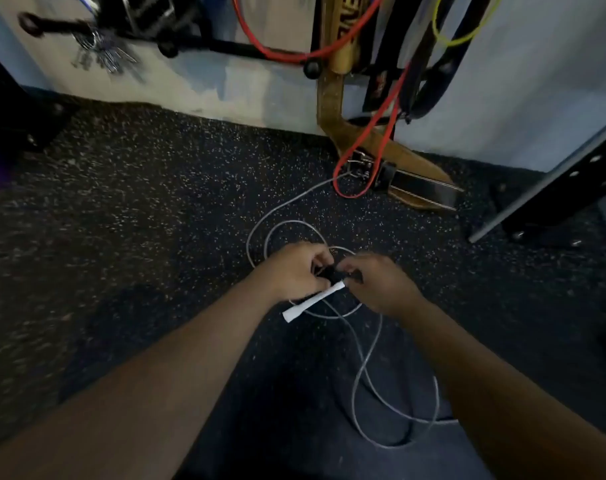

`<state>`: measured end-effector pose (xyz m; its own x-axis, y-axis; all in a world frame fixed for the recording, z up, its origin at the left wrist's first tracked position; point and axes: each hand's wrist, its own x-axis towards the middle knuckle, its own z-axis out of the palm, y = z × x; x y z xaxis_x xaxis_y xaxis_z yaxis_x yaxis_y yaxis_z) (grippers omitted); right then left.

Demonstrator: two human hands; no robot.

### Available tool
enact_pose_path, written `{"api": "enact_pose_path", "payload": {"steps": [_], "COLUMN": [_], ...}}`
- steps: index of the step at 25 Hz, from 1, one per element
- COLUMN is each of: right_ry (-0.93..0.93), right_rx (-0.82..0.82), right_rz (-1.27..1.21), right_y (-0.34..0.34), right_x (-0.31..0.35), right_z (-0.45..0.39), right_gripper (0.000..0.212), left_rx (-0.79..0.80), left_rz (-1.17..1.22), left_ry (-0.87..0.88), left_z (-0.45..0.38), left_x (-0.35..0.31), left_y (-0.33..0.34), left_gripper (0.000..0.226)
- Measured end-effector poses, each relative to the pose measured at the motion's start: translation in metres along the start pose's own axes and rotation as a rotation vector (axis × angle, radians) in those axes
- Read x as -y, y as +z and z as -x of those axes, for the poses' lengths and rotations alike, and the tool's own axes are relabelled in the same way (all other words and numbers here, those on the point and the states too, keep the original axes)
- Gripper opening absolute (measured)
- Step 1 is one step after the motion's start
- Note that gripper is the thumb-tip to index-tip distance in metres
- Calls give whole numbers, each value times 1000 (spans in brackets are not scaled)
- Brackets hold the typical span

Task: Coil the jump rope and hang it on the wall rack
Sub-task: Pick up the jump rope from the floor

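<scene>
The jump rope is a thin grey cord looping over the speckled black floor, with a white handle sticking out down-left under my hands. My left hand is closed around the handle's upper end and some loops of cord. Close beside it, my right hand pinches a small black part at the same spot. One strand of the rope runs up toward the wall. The black wall rack with ball-tipped pegs is mounted across the top of the view.
A red band, a yellow loop, black straps and a tan leather belt hang from the rack, the belt reaching the floor. A black steel upright leans in at the right. Dark equipment stands at the left edge.
</scene>
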<state>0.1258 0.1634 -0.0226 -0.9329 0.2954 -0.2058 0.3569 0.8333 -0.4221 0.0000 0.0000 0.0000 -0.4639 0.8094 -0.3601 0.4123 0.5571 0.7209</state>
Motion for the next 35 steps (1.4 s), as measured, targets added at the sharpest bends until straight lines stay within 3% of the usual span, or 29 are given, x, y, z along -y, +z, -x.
{"api": "enact_pose_path", "payload": {"steps": [5, 9, 12, 19, 23, 27, 29, 33, 35], "right_ry": [31, 58, 39, -30, 57, 6, -42, -120, -162], "right_rx": [119, 122, 85, -104, -161, -181, -163, -266, -337], "right_rz": [354, 420, 418, -143, -695, -873, -988, -1144, -1133], "right_y": [55, 73, 73, -4, -76, -149, -176, -194, -191], "right_x": [-31, -44, -38, 12, 44, 79, 89, 100, 102], "right_z": [-25, -29, -25, -5, 9, 22, 28, 37, 37], "right_gripper": [37, 37, 25, 11, 10, 33, 38, 41, 40], "left_rx": [23, -12, -42, -171, -294, -371, -419, -440, -437], "left_rz": [-208, -316, -377, -286, -363, -395, -317, 360, 585], "left_ry": [-29, 0, 26, 210, 421, 547, 588, 580, 573], "left_z": [-37, -48, -45, -22, -5, 21, 33, 55, 58], "left_x": [49, 57, 57, 37, -8, -69, -94, -131, -141], "left_y": [46, 74, 85, 24, -55, -135, -162, -175, -173], "left_gripper": [38, 42, 42, 16, 20, 19, 15, 13, 14]}}
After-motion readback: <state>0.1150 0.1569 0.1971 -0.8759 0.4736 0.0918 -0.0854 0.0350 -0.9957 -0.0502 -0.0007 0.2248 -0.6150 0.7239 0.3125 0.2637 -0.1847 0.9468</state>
